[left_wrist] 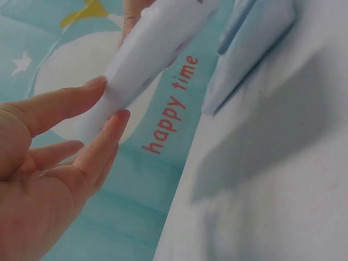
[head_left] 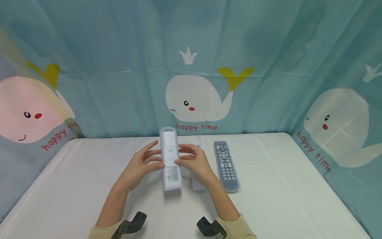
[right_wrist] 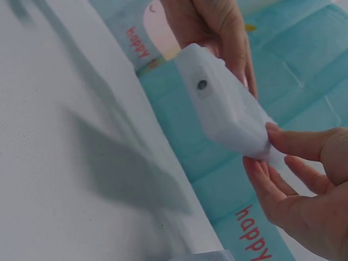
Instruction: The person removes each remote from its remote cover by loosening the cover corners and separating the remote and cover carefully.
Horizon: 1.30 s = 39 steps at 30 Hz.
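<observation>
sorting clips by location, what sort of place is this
Probably a makeshift tabletop recording booth: teal whale-print fabric curtains hang on three sides of a white cloth-covered table, and black wrist-worn devices suggest filming.

A teal curtain (head_left: pixel 125 39) printed with whales (head_left: pixel 194 96), yellow tails and red "happy time" lettering surrounds the white-covered desk (head_left: pixel 286 192). A grey remote control (head_left: pixel 229 171) lies buttons-up; just left of it lies a partly hidden white remote control (head_left: pixel 198 185).
</observation>
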Available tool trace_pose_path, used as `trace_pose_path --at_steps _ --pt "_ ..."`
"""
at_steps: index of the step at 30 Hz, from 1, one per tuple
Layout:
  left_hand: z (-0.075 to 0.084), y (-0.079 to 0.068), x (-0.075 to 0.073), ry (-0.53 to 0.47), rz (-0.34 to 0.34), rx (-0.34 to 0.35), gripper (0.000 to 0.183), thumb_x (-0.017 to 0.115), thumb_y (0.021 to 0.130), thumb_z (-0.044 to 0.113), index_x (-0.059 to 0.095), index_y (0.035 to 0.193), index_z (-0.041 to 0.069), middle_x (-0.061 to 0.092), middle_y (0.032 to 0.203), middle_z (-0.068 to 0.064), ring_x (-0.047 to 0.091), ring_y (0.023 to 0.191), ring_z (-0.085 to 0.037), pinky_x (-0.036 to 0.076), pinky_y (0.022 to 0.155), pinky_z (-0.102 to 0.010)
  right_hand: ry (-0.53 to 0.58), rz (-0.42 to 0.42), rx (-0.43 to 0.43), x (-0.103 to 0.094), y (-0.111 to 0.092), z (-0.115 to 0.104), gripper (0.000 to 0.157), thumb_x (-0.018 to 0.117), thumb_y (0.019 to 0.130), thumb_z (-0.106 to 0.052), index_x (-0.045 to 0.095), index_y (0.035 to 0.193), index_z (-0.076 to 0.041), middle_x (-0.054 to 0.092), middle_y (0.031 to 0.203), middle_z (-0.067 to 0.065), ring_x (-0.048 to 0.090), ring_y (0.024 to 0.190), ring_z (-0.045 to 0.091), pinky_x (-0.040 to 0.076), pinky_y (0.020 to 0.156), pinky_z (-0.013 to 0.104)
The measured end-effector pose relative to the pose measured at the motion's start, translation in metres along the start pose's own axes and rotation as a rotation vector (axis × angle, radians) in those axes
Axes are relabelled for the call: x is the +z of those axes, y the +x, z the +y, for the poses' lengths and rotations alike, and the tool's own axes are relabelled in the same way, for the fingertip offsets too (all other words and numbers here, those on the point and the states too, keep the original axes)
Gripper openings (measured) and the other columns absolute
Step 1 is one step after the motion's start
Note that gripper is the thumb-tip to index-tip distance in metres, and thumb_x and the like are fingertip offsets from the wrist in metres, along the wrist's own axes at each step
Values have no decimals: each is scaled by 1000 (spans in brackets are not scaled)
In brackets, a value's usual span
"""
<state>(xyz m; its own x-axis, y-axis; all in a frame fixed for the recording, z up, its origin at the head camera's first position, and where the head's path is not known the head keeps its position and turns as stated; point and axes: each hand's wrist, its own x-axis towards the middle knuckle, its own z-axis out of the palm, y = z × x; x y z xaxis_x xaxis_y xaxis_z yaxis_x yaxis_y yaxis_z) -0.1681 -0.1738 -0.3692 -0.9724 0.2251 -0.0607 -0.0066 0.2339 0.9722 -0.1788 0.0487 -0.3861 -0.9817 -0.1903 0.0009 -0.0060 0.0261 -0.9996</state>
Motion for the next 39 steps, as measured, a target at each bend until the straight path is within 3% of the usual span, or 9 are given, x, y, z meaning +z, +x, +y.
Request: trace_pose_path --at_steps 13,20,25,30,39 --pt "-9 -11 2 61 -6 49 84 76 94 0 33 166 8 47 157 -26 62 124 -36 60 89 -25 -23 -54 -52 3 2 4 60 76 93 3 57 149 -8 67 126 20 73 93 20 65 85 34" --pt "-6 -11 9 86 49 30 81 75 95 2 34 165 8 53 151 -25 64 127 -40 61 96 -36 -71 -9 -74 7 0 4 59 76 92 3 57 148 -8 67 122 20 72 94 21 65 82 35" --pt "-5 -11 12 93 111 36 73 72 101 9 36 164 9 58 144 -24 70 121 -36 61 96 -34 -105 13 -65 11 -2 2 58 76 92 3 58 146 -10 68 120 17 70 94 21 64 82 35" --pt "-4 -9 13 36 146 57 61 66 106 14 41 161 8 60 142 -25 71 119 -36 63 92 -34 -125 30 -72 13 -3 0 53 76 94 0 59 143 -12 68 118 15 70 94 22 65 82 36" --pt "-2 -10 11 8 205 84 45 63 108 15 54 151 5 62 140 -22 73 115 -29 63 92 -35 -95 16 -94 15 -3 0 43 74 98 -5 58 137 -8 68 115 16 69 95 22 65 84 46"
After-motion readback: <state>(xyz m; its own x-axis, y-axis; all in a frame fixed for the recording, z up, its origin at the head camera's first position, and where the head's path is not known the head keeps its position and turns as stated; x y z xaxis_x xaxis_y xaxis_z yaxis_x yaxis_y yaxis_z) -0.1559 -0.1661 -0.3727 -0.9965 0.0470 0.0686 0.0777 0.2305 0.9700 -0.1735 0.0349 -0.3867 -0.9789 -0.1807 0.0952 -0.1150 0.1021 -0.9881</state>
